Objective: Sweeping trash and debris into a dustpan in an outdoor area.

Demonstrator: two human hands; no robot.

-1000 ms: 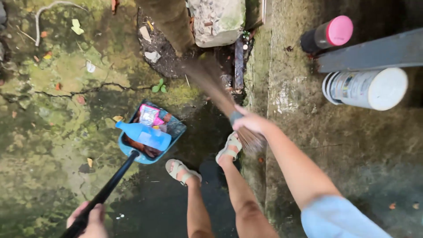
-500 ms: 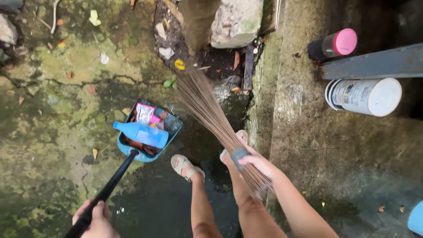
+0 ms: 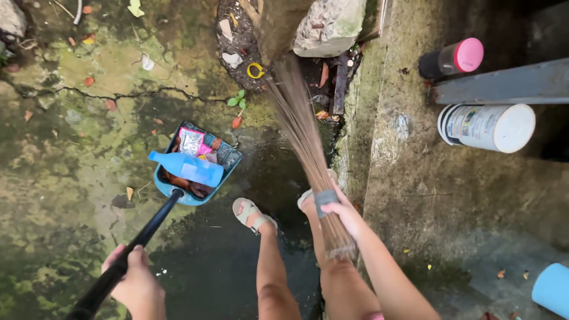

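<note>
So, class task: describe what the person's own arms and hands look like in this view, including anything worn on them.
Both forearms are bare, with no sleeves reaching them. The left hand and right hand have no gloves, and no rings, watch or bracelets show. At the lower right edge a light blue patch shows, possibly clothing, though that cannot be told for sure. The nails are too small to judge.

Left of centre in the frame, a blue plastic bottle [image 3: 188, 168] with a pale label lies across a blue dustpan [image 3: 233, 159], just below a crinkled silver-and-pink wrapper [image 3: 192, 141] (its print too small to make out). At the right edge, a white can [image 3: 487, 127] with a multicoloured label lies on its side, below a dark pink-capped canister [image 3: 451, 59].
</note>
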